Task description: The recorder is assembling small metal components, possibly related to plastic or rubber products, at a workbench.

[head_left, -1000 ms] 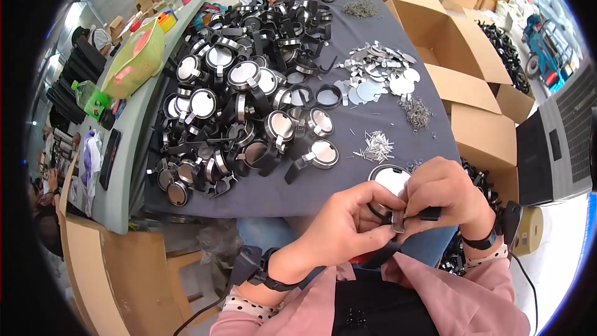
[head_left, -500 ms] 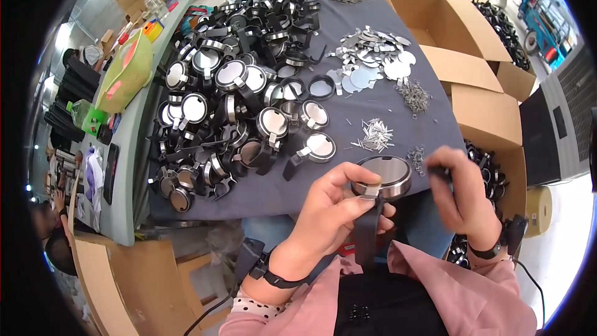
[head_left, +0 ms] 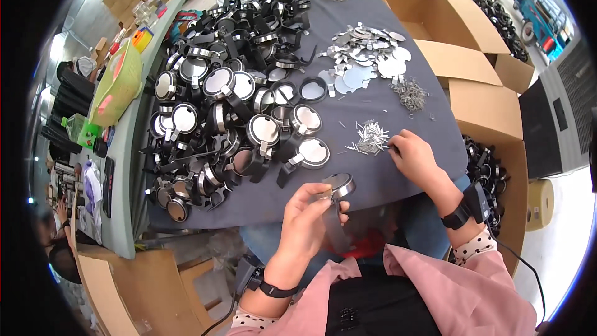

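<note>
Left hand (head_left: 309,221): fingers curled shut around a round mirror with a black handle (head_left: 337,188), held over the near edge of the grey table (head_left: 373,43).
Right hand (head_left: 413,157): fingertips pinched together at a small heap of metal pins (head_left: 370,137) on the table.
Beyond: finished mirrors (head_left: 236,106) piled at left, loose mirror discs (head_left: 367,59) farther back, cardboard boxes (head_left: 479,87) at right.

Grey-clothed table (head_left: 398,177), open cardboard boxes (head_left: 479,68) alongside, pale floor (head_left: 559,236).
</note>
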Demonstrator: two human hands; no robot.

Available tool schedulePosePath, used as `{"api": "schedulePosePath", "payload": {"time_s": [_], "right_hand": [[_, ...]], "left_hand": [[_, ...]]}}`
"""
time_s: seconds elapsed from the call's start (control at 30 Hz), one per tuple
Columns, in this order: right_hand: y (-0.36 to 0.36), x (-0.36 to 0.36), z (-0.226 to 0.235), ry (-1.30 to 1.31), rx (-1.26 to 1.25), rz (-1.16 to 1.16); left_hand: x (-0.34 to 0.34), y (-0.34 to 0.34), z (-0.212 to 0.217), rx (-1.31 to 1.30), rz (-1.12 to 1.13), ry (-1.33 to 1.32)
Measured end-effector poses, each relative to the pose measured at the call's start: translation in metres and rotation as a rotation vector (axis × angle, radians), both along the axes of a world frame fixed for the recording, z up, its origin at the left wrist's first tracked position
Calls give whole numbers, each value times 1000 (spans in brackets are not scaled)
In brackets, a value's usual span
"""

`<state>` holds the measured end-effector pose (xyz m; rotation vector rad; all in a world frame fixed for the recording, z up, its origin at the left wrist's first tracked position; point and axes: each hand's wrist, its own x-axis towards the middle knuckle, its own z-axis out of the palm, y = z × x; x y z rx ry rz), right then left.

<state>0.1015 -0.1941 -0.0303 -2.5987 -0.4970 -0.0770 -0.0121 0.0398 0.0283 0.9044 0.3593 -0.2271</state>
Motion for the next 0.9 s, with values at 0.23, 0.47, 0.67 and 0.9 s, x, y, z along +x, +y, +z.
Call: {"api": "schedulePosePath", "payload": {"time_s": [0.23,0.47,0.67,0.9], "right_hand": [[15,17,-15,43,-95,4],[13,33,-5,240,-60,47],[6,0,39,418,547,-7],[14,-68,100,458,1023,181]], "left_hand": [[-3,6,-9,-8,27,-10],[-5,1,-9,-30,-8,-44],[-9,2,0,-30,-18,-62],[-6,-12,32,-173,-135,-83]]}}
